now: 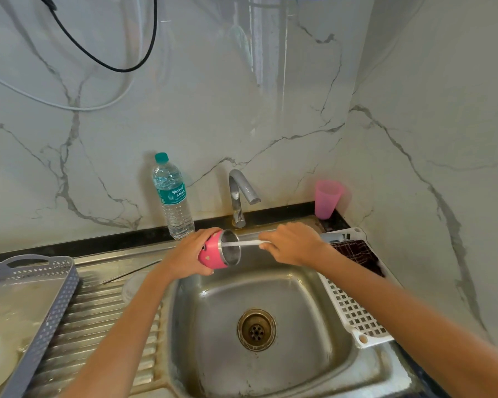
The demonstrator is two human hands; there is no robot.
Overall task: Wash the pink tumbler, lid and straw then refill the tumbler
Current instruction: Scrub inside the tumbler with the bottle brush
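**Tumbler held on its side over the sink**

Nearest, two bare forearms reach in over a steel sink [322, 334] with a round drain [256, 329] in its floor. To the left a ribbed draining board [98, 320] carries a grey perforated tray [49, 305]; to the right a white lattice rack [354, 311] rests on the rim, a dark checked cloth [357, 252] lying in its far end.

Above the basin's far edge, the left hand [189, 255] wraps around the pink tumbler [212, 252], tipped sideways with its steel mouth facing right. The right hand [292, 244] is curled closed on a thin white rod [242, 243], whose tip is inside the tumbler's mouth; whether it is a straw or a brush I cannot tell.

Behind stand a tap [239, 193], a water bottle [173, 196] with a teal cap, and a pink cup [327, 199] in the corner against the marble wall [213, 110].
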